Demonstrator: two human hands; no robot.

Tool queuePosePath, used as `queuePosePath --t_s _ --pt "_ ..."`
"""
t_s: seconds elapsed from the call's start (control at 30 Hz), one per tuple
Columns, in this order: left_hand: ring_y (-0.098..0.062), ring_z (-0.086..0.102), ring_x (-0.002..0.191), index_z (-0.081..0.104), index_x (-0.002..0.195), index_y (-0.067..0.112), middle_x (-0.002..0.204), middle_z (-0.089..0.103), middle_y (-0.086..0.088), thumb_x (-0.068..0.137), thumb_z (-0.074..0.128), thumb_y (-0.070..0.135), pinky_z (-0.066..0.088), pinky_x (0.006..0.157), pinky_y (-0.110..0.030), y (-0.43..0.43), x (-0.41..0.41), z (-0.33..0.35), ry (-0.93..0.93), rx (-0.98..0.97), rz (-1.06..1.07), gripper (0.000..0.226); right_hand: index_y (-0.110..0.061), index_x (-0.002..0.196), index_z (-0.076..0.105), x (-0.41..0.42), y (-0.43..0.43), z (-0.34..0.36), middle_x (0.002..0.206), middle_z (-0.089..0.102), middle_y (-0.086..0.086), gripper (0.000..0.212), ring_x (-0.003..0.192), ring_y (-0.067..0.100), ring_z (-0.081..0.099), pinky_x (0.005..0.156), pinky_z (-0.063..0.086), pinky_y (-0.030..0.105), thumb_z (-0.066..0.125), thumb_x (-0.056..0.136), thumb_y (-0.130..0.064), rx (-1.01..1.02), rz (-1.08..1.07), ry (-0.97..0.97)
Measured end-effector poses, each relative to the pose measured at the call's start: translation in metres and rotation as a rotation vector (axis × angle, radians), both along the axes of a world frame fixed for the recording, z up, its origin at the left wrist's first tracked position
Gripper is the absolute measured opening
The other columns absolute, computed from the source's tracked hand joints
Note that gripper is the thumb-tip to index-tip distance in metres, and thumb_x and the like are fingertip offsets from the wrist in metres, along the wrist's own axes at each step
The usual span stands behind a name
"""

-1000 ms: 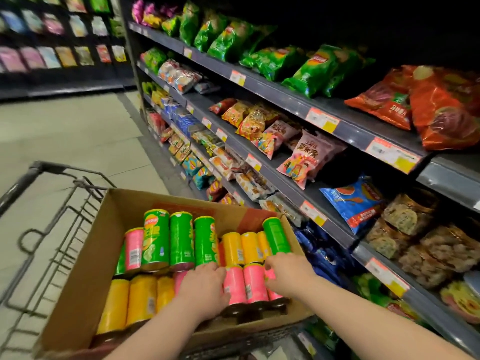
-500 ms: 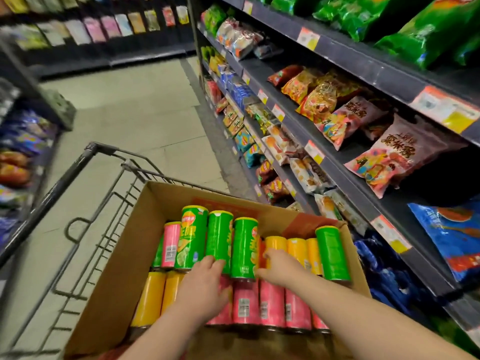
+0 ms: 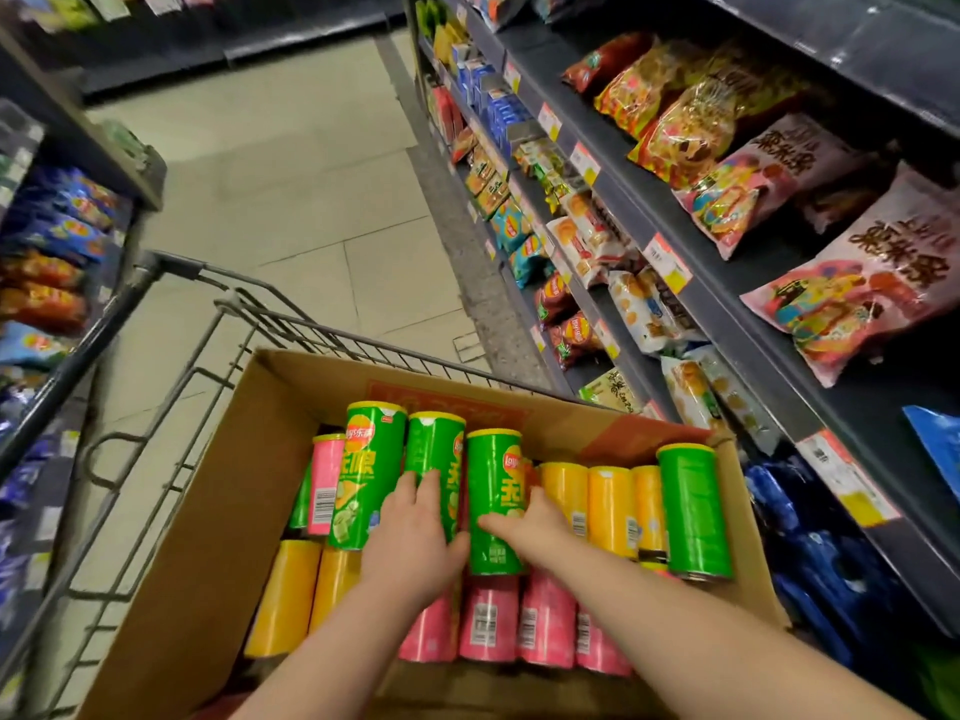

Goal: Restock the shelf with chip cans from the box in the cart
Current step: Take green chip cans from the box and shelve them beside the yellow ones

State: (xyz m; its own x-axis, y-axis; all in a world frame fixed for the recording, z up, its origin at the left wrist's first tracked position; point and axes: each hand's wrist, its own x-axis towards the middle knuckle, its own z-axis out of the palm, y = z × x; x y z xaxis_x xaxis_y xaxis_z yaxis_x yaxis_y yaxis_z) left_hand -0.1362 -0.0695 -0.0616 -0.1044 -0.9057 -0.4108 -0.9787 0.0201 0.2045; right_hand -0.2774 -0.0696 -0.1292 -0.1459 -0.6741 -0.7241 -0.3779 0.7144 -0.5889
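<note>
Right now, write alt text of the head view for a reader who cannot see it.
Two hands reach into a cardboard box of chip cans in a shopping cart: the left hand holds one green can, the right hand grips the neighbouring green can. Yellow cans and pink cans lie around them; snack shelves line the aisle.

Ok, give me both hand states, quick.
Left hand: curled round the second tall green can.
Right hand: gripping the third tall green can.
</note>
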Motion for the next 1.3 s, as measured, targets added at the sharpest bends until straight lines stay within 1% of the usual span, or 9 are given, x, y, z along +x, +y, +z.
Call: queuePosePath --t_s 0.13,0.27,0.43,0.57,0.87,1.0,1.07,1.13,1.3 --pt "-0.030 0.027 0.139 0.005 0.151 0.014 0.156 0.015 -0.012 0.086 0.052 0.054 0.034 0.108 -0.041 -0.009 -0.013 -0.004 -0.088 -0.002 0.064 0.090 -0.017 0.112 0.049 -0.022 0.016 -0.003 0.107 0.060 0.000 0.048 0.090 0.015 0.055 0.082 0.047 0.026 0.074 0.076 -0.037 0.003 -0.005 0.022" --pt "-0.031 0.035 0.132 -0.002 0.151 0.012 0.153 0.019 -0.014 0.082 0.053 0.064 0.045 0.095 -0.042 -0.017 -0.024 -0.008 -0.238 -0.018 0.048 0.102 -0.016 0.123 0.045 -0.048 0.035 -0.004 0.114 0.059 0.002 0.059 0.099 0.016 0.058 0.087 0.048 0.028 0.075 0.076 -0.034 0.017 -0.060 -0.024" --pt "-0.027 0.046 0.120 -0.008 0.150 0.011 0.138 0.032 -0.011 0.080 0.057 0.064 0.051 0.082 -0.039 -0.021 -0.027 -0.016 -0.294 -0.081 0.028 0.109 -0.019 0.121 0.046 -0.062 0.055 -0.004 0.115 0.059 0.002 0.063 0.102 0.018 0.060 0.093 0.051 0.036 0.077 0.069 -0.038 0.027 -0.109 -0.035" --pt "-0.028 0.058 0.107 -0.016 0.149 0.014 0.135 0.033 -0.015 0.078 0.060 0.063 0.051 0.073 -0.037 -0.024 -0.029 -0.019 -0.279 -0.054 0.054 0.115 -0.020 0.117 0.046 -0.067 0.067 0.000 0.114 0.058 0.000 0.058 0.101 0.016 0.059 0.085 0.049 0.028 0.076 0.071 -0.036 0.006 -0.115 -0.037" --pt "-0.040 0.054 0.112 -0.020 0.148 0.024 0.139 0.033 -0.022 0.084 0.060 0.047 0.048 0.091 -0.048 -0.004 -0.028 -0.020 0.003 0.053 0.185 0.105 -0.018 0.126 0.043 -0.071 0.099 0.018 0.111 0.059 -0.003 0.060 0.101 0.014 0.058 0.087 0.048 0.025 0.074 0.076 -0.032 -0.067 -0.191 -0.054" --pt "-0.036 0.054 0.114 0.003 0.151 0.016 0.135 0.046 -0.019 0.079 0.069 0.038 0.048 0.092 -0.045 0.024 -0.032 -0.015 0.242 0.116 0.135 0.099 -0.017 0.126 0.045 -0.072 0.120 0.033 0.091 0.054 -0.015 0.056 0.093 0.008 0.056 0.085 0.045 0.020 0.073 0.078 -0.026 -0.112 -0.244 -0.034" --pt "-0.029 0.058 0.101 0.027 0.141 0.010 0.123 0.055 -0.011 0.079 0.072 0.028 0.049 0.087 -0.038 0.041 -0.035 -0.010 0.381 0.155 0.142 0.079 -0.017 0.124 0.046 -0.070 0.132 0.043 0.086 0.048 -0.018 0.052 0.085 0.004 0.052 0.080 0.042 0.017 0.073 0.079 -0.024 -0.133 -0.265 -0.012" --pt "-0.023 0.060 0.090 0.040 0.131 0.010 0.117 0.060 -0.008 0.078 0.073 0.019 0.050 0.082 -0.035 0.057 -0.037 -0.004 0.499 0.179 0.143 0.063 -0.018 0.122 0.048 -0.068 0.143 0.052 0.095 0.056 -0.011 0.053 0.089 0.006 0.056 0.085 0.047 0.021 0.074 0.077 -0.027 -0.137 -0.294 -0.004" --pt "-0.021 0.061 0.090 0.033 0.142 0.008 0.111 0.058 -0.007 0.082 0.070 0.017 0.046 0.074 -0.028 0.087 -0.039 0.016 0.665 0.189 0.073 0.071 -0.020 0.124 0.046 -0.063 0.171 0.080 0.120 0.058 0.002 0.060 0.107 0.016 0.058 0.093 0.048 0.028 0.076 0.074 -0.033 -0.190 -0.370 0.057"
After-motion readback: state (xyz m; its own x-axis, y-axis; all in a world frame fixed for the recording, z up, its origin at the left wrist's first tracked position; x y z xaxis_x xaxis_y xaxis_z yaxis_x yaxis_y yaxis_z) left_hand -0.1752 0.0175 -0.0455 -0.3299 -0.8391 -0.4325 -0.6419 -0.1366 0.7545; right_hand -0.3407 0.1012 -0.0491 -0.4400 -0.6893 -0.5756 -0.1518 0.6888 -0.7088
